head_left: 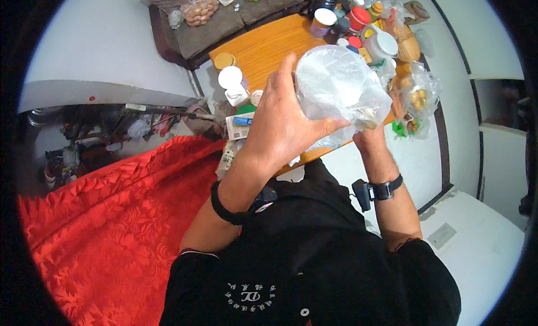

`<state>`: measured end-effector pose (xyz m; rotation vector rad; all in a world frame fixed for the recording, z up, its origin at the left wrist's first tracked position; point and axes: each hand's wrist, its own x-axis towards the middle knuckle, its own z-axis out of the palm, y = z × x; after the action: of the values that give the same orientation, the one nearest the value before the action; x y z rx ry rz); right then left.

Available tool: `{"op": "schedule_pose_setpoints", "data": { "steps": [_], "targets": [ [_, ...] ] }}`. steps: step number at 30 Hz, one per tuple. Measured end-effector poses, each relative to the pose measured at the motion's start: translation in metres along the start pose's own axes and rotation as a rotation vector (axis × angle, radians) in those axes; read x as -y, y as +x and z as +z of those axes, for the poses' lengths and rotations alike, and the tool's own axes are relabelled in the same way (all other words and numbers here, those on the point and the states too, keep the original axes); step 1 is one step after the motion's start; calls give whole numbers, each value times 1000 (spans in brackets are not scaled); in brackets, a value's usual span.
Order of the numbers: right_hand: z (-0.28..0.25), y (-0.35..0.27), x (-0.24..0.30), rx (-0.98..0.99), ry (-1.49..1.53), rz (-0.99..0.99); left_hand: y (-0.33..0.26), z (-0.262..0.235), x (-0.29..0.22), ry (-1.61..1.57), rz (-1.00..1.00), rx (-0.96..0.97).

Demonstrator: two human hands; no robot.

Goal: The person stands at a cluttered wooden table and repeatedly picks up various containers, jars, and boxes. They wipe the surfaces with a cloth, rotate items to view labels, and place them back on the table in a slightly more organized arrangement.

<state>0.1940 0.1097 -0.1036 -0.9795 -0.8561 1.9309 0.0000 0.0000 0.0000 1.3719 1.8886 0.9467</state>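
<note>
The left hand [284, 112] spreads around a bulging plastic bag [330, 79], probably steadying it; the right hand [369, 137], mostly hidden, cannot be judged.

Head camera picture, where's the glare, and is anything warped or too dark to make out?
Head view: the plastic bag at the left hand catches pale glare; head view, straight lines bow toward the black rim; head view, clutter at far left sits in shadow, details unclear.

left grip [287, 116] holds translucent plastic bag [336, 82]; right grip [368, 137] partly hidden behind; wooden table [266, 48] beneath
</note>
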Motion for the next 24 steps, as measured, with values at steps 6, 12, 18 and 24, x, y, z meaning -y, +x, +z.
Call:
{"op": "schedule_pose_setpoints", "data": {
  "steps": [6, 12, 18, 24],
  "targets": [
    [-3, 0, 6, -71, -430, -312, -3, -2, 0, -68, 117, -88],
    [17, -10, 15, -68, -755, -592, -4, -6, 15, -81, 169, -220],
    [19, 11, 30, -153, -461, -214, 0, 8, 30, -193, 225, -369],
    [35, 22, 12, 49, -129, 122, 53, -11, 44, -304, 209, -452]
  ]
}}
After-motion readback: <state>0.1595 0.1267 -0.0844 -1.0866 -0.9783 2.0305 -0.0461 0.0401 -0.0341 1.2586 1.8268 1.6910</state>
